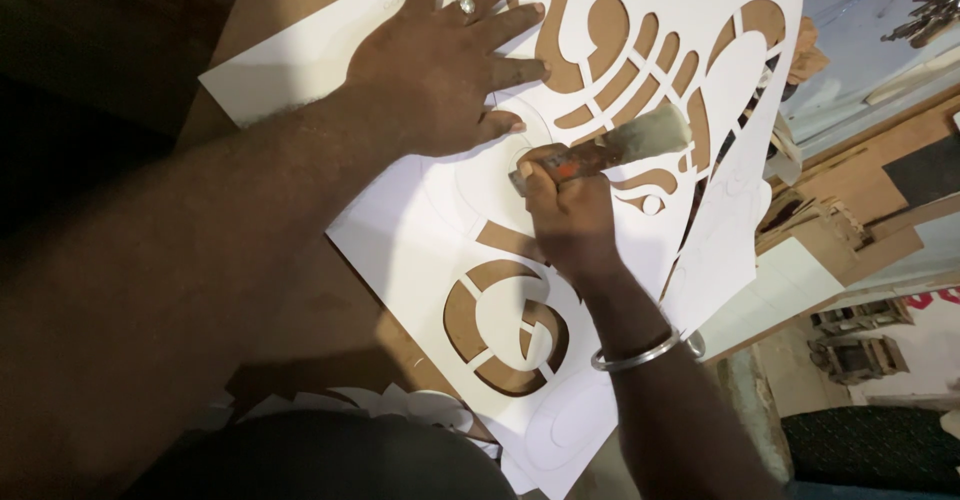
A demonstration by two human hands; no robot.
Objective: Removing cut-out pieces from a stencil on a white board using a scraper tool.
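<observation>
**Stencil sheet pinned and worked with a cutting tool**

Head view: left hand [450, 60] lies flat, fingers spread, on the white stencil sheet [420, 230], apparently to stop it sliding on the brown board [300, 0]; right hand [570, 215] is closed tight around a cutting tool [610, 145], its tip hidden near the left thumb; no containers visible.

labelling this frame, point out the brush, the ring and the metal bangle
worn flat brush with pale bristles [610, 147]: head view, on its ferrule.
silver finger ring [466, 5]: head view, on its top.
thin silver metal bangle [640, 353]: head view, on its band at the wrist.
</observation>
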